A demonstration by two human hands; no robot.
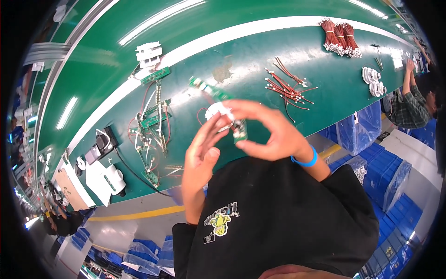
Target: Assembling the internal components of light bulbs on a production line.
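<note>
My right hand point(274, 128), with a blue band at the wrist, pinches a small green circuit board point(240, 132) between thumb and fingers. Just left of it, a round white plastic part point(214, 110) shows behind the fingertips, a thin red wire curving from its left side. My left hand point(200, 156) has its fingers stretched toward this white part, thumb apart. Whether those fingertips touch it is hard to see. Beyond both hands, a longer green board strip point(209, 88) appears slightly blurred; its link to the white part is hidden.
Wired circuit boards point(155, 118) lie left on the green bench, below stacked white parts point(148, 56). Loose red-brown cables point(285, 90) lie to the right, bundled cables point(339, 38) farther back. White round parts point(373, 81) stand near a co-worker point(411, 107). Blue bins point(383, 172) stand below.
</note>
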